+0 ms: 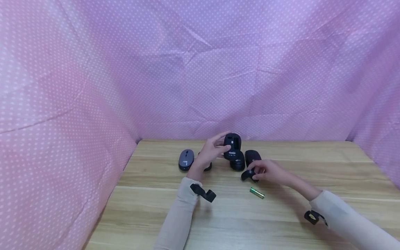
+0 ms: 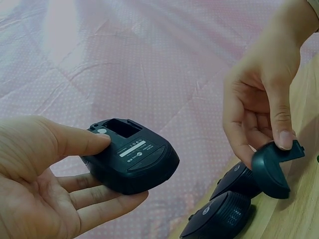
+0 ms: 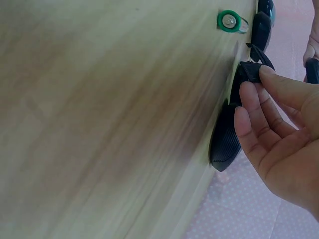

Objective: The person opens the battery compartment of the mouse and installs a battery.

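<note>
My left hand [image 1: 210,151] grips a black computer mouse [image 2: 130,162], thumb on its underside and fingers beneath. The underside faces up, showing a label and an uncovered, dark battery compartment [image 2: 123,128]. Between thumb and fingers my right hand [image 1: 271,172] pinches a curved black battery cover [image 2: 269,172], held apart from the mouse, to its right. A green AA-type battery [image 1: 257,193] lies on the table just in front of the right hand, its end showing in the right wrist view.
On the wooden table [image 1: 150,194], a grey-topped mouse [image 1: 186,159] lies at the left. Another dark mouse [image 1: 207,167] is partly hidden behind the left hand. Two black mice [image 1: 238,163] [image 1: 252,156] sit near the right hand. Pink dotted cloth [image 1: 200,86] hangs behind the table.
</note>
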`<state>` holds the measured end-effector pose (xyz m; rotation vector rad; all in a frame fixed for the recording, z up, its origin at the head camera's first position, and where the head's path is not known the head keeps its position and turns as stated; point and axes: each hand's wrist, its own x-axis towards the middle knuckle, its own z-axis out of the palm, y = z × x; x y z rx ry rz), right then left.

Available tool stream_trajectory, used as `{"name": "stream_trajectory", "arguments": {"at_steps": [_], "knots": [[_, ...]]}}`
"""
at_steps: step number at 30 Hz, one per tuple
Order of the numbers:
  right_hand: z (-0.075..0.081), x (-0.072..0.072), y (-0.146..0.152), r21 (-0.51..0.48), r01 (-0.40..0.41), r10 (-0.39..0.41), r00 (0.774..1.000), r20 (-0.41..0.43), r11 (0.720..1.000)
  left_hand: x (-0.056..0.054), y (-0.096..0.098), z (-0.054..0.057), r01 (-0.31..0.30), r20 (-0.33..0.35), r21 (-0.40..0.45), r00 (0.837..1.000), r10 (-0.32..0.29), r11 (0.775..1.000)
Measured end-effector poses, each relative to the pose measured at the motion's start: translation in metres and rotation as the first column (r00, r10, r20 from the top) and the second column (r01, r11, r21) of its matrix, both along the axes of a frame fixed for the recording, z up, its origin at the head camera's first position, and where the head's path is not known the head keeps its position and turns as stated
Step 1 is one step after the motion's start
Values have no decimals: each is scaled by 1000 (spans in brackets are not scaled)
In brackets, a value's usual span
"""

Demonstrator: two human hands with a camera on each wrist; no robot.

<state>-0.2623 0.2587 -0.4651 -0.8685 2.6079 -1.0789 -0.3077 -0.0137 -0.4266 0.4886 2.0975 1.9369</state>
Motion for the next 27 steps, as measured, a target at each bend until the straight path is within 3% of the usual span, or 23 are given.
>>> {"name": "stream_trajectory", "arguments": {"at_steps": [13,20,27], "knots": [[-6,1,0,26,-21,21,1000,15,999,-1,-1,0,-2,4,2,1000,2,1000],[-12,4,-5,49,-32,34,998,-46,998,-1,-3,0,9,6,4,1000,-9,1000],[-11,6,-9,61,-28,31,998,-47,998,-1,-5,1,16,0,9,1000,-16,1000]]}}
